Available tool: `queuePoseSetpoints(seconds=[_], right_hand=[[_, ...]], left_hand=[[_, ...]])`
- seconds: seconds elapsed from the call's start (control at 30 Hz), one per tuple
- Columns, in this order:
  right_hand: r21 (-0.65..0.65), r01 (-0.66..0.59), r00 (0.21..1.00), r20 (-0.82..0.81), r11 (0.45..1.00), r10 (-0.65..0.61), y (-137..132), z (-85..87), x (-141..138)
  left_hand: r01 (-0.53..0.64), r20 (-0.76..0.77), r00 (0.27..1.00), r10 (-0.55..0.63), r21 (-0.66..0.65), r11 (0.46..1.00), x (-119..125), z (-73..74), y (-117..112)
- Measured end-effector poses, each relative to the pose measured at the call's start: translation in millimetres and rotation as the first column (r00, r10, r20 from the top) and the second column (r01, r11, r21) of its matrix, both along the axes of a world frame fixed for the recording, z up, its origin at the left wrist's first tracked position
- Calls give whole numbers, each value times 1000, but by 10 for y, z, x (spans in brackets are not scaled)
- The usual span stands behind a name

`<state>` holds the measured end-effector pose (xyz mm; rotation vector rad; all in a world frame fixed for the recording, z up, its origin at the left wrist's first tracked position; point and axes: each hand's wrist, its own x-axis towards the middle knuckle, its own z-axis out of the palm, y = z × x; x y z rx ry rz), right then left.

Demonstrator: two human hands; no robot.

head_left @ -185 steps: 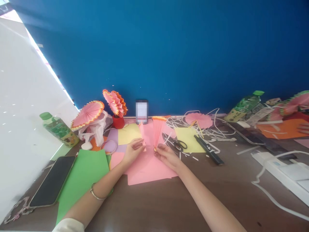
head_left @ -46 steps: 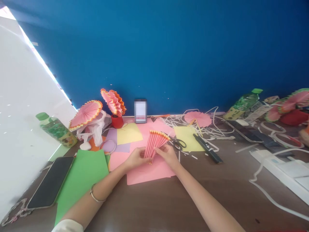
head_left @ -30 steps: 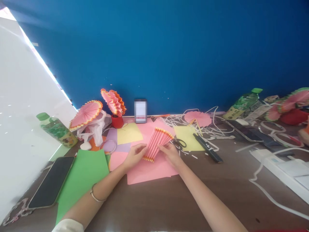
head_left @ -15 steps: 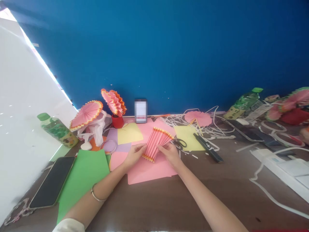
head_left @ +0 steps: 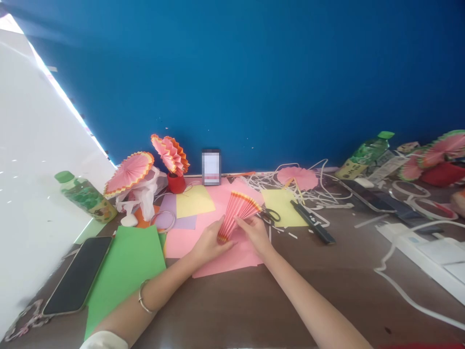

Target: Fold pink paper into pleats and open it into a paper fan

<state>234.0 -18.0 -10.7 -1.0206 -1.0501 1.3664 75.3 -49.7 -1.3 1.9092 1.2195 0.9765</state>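
A pleated pink paper fan with orange-yellow edging stands up from the desk, spread at its far end. My left hand pinches its near, narrow end together. My right hand grips the fan's right side with closed fingers. Both hands rest over flat pink paper sheets lying on the brown desk.
Green paper and a dark phone lie at left, near a green bottle. Finished paper fans stand at the back by a small phone. Scissors, yellow paper, white strips, a second bottle and white cables lie at right.
My left hand has slid down to squeeze the fan's near end shut, so the pleats now spread only at the far end. Earlier the folded strip lay flatter, held from both sides.
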Motion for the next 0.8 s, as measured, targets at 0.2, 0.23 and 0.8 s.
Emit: queuePoseSetpoints(seconds=[0.2, 0.23, 0.8], right_hand=[[-23, -17, 995, -95, 1000, 15, -45, 15, -46], [-23, -39, 995, -98, 999, 36, -53, 30, -53], [299, 293, 927, 144, 908, -347, 70, 140, 172]], left_hand=[[45, 76, 996, -41, -57, 997, 7, -104, 17], [51, 76, 996, -47, -49, 997, 1, -104, 24], [41, -273, 962, 5, 165, 985, -246, -358, 204]])
